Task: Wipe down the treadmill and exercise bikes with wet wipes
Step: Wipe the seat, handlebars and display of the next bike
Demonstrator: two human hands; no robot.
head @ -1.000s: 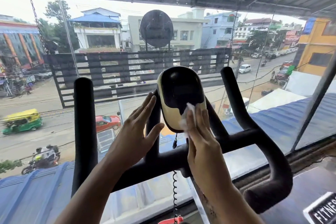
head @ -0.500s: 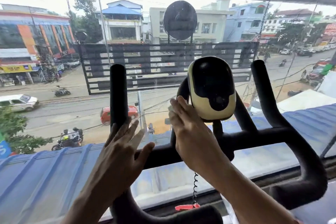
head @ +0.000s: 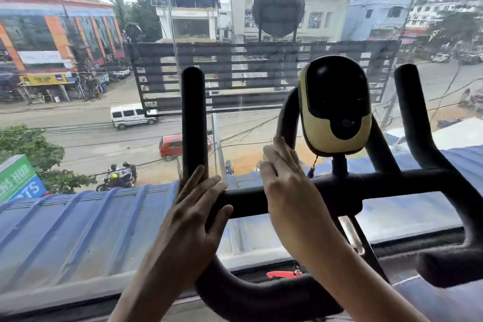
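Right hand (head: 290, 191) is laid flat, fingers straight and close together, against the left side of the curved inner loop (head: 287, 112) of the black foam-padded handlebar (head: 379, 180) of the exercise bike, just left of the oval black-and-cream console (head: 334, 104). A pale scrap is seen at the fingertips; it may be the white wet wipe (head: 267, 151), but whether it is cannot be told, and nothing more of it is shown under the palm. Left hand (head: 193, 217) is rested at the left end of the handlebar's crossbar, where the straight left upright grip (head: 193, 117) rises. Its fingers are stretched out and slightly spread, and the thumb is laid across the crossbar; nothing is held. The two hands are kept apart, with a bare stretch of crossbar between them. The console is mounted on a short stem at the middle of the crossbar. Beyond the handlebar a large glass window is seen, and through it a blue corrugated roof (head: 78, 230), a red car (head: 171, 145) and a white van (head: 130, 115) on the street.
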